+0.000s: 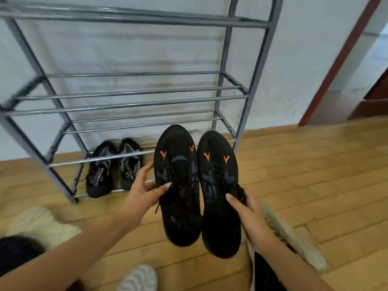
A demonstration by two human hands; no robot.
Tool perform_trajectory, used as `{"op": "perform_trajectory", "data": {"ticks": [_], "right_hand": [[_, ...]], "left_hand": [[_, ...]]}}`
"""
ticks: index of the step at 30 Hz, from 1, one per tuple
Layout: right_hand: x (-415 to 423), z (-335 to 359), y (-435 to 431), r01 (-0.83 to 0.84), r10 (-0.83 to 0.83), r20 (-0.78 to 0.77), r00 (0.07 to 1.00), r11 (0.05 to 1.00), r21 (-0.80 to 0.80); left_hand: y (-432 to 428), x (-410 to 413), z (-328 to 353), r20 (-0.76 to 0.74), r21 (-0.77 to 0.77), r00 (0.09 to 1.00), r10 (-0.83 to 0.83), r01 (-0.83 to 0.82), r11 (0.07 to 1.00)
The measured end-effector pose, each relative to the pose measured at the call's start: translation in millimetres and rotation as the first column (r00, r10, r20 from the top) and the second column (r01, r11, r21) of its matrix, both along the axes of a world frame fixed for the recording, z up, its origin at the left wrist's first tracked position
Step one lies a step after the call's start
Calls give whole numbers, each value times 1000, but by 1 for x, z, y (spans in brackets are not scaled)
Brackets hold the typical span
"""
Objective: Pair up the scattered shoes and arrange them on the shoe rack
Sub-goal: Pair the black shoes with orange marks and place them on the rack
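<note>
Two black sneakers with orange arrow marks hang side by side in the air before the grey metal shoe rack (134,92). My left hand (142,192) grips the left black sneaker (178,185) at its laces. My right hand (249,215) holds the right black sneaker (219,192) at its collar. Their toes point toward the rack. A pair of black-and-grey shoes (114,166) rests on the lowest shelf at the left. The upper shelves hold nothing.
On the wooden floor lie a cream shoe (294,234) by my right wrist, a white shoe (139,279) at the bottom edge, a fluffy white slipper (39,225) and a dark object (19,255) at the lower left. A red-framed doorway (344,57) opens at right.
</note>
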State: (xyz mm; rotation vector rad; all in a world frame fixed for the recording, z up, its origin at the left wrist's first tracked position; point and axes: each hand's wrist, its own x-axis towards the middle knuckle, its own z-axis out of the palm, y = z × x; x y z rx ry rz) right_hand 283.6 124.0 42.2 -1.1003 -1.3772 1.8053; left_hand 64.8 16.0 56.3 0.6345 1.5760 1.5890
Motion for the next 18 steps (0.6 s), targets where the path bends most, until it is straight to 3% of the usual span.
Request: {"op": "perform_trajectory", "data": {"ticks": [5,10,18], "right_hand": [[-81,17,-28,-165,165,0,986,986,33],[-148,22,-51,-312,313,8,950,949,-56],[-268,49,6,-394,394,-10,919,918,-46]], "left_hand": [[-57,-62,17,9,24,987,163,-163,986],[-103,-111,21,86,-3,956,279,-280,960],[-41,-224,53,-133,-191,909,395,-414,890]]}}
